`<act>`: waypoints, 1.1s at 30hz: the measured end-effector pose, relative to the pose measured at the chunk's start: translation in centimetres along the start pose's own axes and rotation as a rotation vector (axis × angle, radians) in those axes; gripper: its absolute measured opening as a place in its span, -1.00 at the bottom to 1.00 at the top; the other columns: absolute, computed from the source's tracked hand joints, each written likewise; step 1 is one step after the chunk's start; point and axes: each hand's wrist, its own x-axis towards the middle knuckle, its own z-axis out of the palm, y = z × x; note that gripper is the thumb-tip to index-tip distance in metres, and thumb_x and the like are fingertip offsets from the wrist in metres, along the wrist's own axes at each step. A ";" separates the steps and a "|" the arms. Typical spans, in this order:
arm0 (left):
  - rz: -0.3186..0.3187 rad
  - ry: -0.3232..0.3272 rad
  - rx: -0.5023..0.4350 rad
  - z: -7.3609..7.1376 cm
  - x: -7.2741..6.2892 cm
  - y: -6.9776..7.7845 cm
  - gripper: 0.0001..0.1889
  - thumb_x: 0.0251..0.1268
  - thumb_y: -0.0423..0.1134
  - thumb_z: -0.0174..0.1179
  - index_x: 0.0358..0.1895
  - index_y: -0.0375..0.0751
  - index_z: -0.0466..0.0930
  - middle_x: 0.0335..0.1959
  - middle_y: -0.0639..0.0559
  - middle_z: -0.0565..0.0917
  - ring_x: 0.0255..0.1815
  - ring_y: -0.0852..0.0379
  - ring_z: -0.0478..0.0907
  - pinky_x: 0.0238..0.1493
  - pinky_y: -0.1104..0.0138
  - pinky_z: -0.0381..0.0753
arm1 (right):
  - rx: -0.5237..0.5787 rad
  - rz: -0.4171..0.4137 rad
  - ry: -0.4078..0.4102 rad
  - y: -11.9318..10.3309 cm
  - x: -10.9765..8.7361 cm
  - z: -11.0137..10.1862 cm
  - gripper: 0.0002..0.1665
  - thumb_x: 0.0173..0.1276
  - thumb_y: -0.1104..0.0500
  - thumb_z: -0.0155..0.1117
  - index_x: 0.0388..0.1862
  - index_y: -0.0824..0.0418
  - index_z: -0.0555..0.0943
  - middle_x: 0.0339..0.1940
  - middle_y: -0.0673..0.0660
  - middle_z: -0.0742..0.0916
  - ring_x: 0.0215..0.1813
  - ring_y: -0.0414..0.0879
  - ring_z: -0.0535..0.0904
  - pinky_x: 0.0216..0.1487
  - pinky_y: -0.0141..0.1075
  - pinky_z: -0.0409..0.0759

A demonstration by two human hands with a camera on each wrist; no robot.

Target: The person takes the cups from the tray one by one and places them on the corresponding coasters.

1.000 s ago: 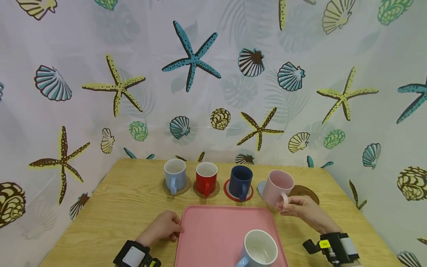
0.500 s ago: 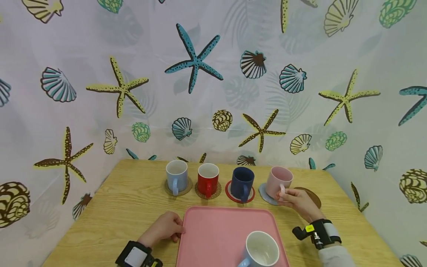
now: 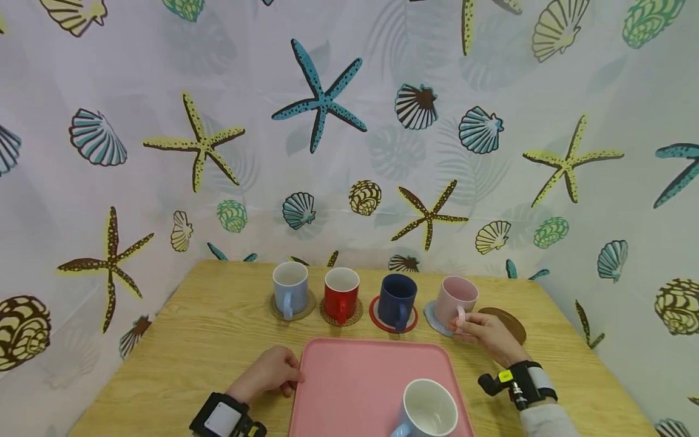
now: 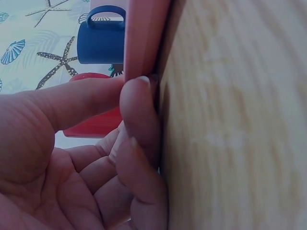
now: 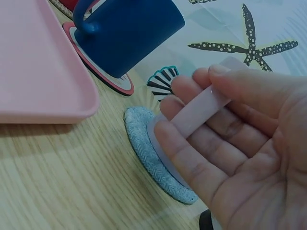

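My right hand [image 3: 491,335] grips the handle of a pink mug [image 3: 454,297], thumb on top and fingers curled about it. The mug stands on a grey-blue coaster [image 5: 152,155] at the right end of the row. My left hand [image 3: 271,371] pinches the left edge of a pink tray [image 3: 360,370], its thumb at the rim and index finger by the underside in the left wrist view. On the tray's front right part stands a light blue mug [image 3: 428,408] with a pale inside.
Left of the pink mug stand a navy mug [image 3: 397,297], a red mug [image 3: 341,294] and another light blue mug [image 3: 290,288], each on a round coaster. A brown coaster [image 3: 508,325] lies behind my right hand. A patterned curtain [image 3: 349,152] hangs behind the wooden table [image 3: 207,315].
The pink mug, held tilted over its coaster a second ago, came down upright onto it in my right hand, then shifted slightly. My left hand stays at the tray edge.
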 end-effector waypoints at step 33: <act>0.016 0.010 -0.014 -0.2 -0.2 0.2 -0.90 0.13 -0.38 0.30 -0.46 -0.28 0.57 -0.69 0.05 0.58 -0.73 0.27 0.50 -0.65 0.48 0.35 | 0.101 -0.157 -0.876 -6.4 -12.1 8.3 -0.53 0.58 0.38 -0.36 0.24 0.43 0.47 0.13 0.15 0.70 0.09 -0.19 0.62 0.18 -0.28 0.58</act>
